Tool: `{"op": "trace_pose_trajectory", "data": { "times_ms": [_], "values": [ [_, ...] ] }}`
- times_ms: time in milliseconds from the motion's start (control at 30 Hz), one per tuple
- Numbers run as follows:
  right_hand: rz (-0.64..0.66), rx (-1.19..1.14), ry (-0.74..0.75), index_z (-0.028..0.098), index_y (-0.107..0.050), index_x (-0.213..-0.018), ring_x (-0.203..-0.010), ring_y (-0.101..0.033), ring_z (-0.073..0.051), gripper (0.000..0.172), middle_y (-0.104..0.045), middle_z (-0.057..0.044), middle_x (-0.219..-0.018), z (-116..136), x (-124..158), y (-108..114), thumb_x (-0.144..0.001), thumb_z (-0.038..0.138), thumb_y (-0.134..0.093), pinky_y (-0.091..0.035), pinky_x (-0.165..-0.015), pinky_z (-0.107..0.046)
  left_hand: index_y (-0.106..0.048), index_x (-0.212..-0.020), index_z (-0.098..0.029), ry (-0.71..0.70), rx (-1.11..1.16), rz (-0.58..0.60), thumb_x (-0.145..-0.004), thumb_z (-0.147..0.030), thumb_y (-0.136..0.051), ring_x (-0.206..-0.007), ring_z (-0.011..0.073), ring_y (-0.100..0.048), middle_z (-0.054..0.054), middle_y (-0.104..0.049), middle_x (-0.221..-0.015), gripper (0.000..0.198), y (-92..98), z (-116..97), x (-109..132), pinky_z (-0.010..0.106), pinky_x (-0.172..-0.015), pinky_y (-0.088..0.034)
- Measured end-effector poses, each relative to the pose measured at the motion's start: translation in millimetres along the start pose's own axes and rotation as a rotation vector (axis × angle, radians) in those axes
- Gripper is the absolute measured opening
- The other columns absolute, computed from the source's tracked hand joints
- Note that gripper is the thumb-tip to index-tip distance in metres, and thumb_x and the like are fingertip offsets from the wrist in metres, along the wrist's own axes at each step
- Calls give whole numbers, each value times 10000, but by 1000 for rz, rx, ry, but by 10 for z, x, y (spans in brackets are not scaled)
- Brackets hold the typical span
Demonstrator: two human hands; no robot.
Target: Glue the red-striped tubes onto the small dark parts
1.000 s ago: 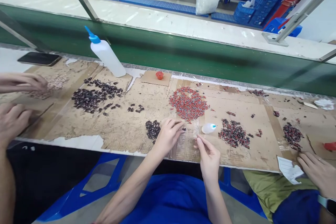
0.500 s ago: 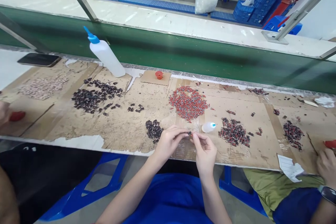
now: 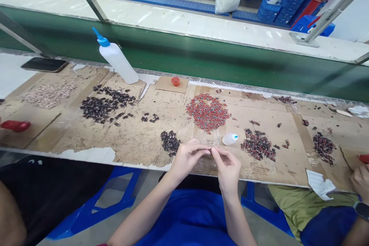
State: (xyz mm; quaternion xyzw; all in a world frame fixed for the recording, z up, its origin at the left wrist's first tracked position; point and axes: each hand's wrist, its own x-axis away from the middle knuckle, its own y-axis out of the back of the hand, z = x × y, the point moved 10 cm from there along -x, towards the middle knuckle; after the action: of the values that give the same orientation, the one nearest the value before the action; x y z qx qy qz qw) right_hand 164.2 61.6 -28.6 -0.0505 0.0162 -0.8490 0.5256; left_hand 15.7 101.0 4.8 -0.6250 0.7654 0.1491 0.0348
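Observation:
My left hand (image 3: 188, 158) and my right hand (image 3: 230, 166) meet fingertip to fingertip above the front edge of the cardboard. Both are closed in a pinch. The left holds a small black part, the right a small red part; fingers now hide most of both, with only a dark bit showing. Just left of my left hand lies a small heap of black parts (image 3: 170, 143). Beyond my hands spreads a round pile of red parts with metallic bits (image 3: 208, 113). A small white bottle (image 3: 230, 139) with a blue tip lies near my right hand, beside a pile of black-and-red pieces (image 3: 258, 145).
A tall white squeeze bottle (image 3: 119, 63) stands behind a larger black heap (image 3: 100, 105). At the back are a red cap (image 3: 175, 81) and a phone (image 3: 44, 65). Pale pieces (image 3: 50, 94) lie far left. Another person's hand (image 3: 360, 178) is at the right edge.
My fingertips have come together, covering the black and red parts that showed between them. At the left edge, a co-worker's hand has left view, leaving the red object there more exposed.

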Motion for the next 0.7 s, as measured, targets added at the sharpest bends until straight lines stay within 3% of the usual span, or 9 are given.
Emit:
{"op": "trace_pose_trajectory", "data": {
  "times_ms": [267,700],
  "values": [
    [-5,39,89,183,-735,-705,-724,-700,-211,152,-745,-64,-747,132,15,44,-691,334,-751,-596,-711,-365,-778,-837,-190,126,169,64,-780,-280,-716,-772,198,-697,84,-768,-825,123,-77,65,10,311,-740,-559],
    [3,76,145,186,-735,-713,-721,-697,-209,137,-737,-66,-759,196,15,42,-710,323,-742,-594,-695,-357,-766,-800,-171,183,169,-4,-759,-236,-697,-746,184,-681,67,-749,-772,104,-71,82,25,286,-714,-549]
  ]
}}
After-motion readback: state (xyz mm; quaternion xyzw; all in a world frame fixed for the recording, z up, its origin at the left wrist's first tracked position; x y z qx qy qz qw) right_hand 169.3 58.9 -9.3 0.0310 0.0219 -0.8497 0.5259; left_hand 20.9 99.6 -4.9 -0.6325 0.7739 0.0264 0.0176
